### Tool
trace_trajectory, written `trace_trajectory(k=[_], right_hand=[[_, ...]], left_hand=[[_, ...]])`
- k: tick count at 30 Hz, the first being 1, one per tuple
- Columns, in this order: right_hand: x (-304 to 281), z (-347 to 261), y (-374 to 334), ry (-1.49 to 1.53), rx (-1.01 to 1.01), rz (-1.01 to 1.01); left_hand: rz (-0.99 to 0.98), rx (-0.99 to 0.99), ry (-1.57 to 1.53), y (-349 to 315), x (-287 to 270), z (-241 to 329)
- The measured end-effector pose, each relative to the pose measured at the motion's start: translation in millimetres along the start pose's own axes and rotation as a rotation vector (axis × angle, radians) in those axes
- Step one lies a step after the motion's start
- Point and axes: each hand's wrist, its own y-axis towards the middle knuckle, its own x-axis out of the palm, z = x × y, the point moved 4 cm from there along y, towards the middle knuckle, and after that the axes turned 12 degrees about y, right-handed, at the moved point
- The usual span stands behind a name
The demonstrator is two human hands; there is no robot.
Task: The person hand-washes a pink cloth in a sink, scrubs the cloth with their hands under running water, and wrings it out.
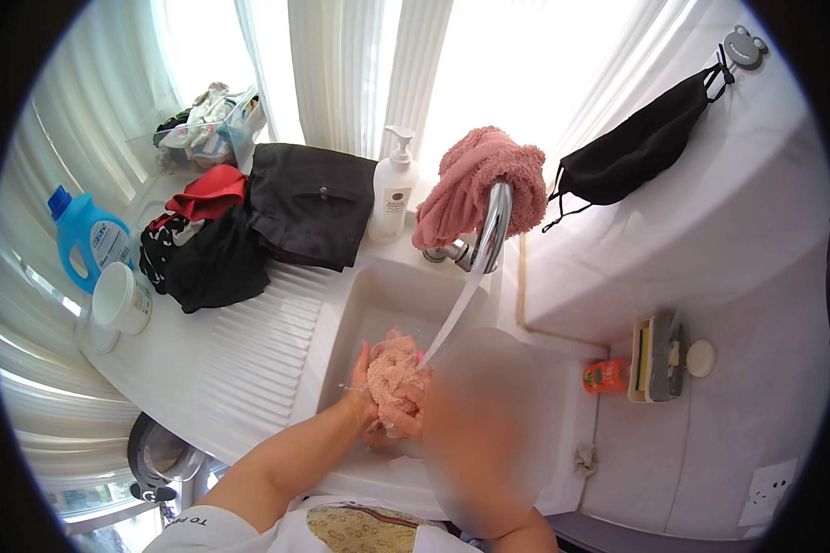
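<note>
Two hands, left (361,382) and right (406,410), grip clenched on pink cloth (392,369) under faucet (489,230) stream.

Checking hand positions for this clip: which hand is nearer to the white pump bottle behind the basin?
Left. The left hand grips the pink cloth on the side below the pump bottle; the right hand holds the cloth lower, toward the person.

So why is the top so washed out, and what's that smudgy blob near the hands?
Head view: daylight through the curtains blows out the top; a blurred patch covers the lower middle, hiding part of the sink and the right hand; the fisheye bends edges and leaves black corners.
</note>
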Motion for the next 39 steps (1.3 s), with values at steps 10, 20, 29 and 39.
trace_trajectory(k=[10,20,29,39], right_hand=[[34,86,-22,-0.067,0.085,0.650],[1,55,-3,-0.132,0.577,0.230],[-64,97,-4,-0.058,0.331,0.503],[-3,58,-10,-0.788,0.228,-0.013]], left_hand=[[0.451,0.215,0.725,25,-59,-17],[0.753,0.056,1.350,35,-109,-8],[0.757,0.895,1.679,-2,-42,28],[0.431,-0.198,2.070,12,-70,1]])
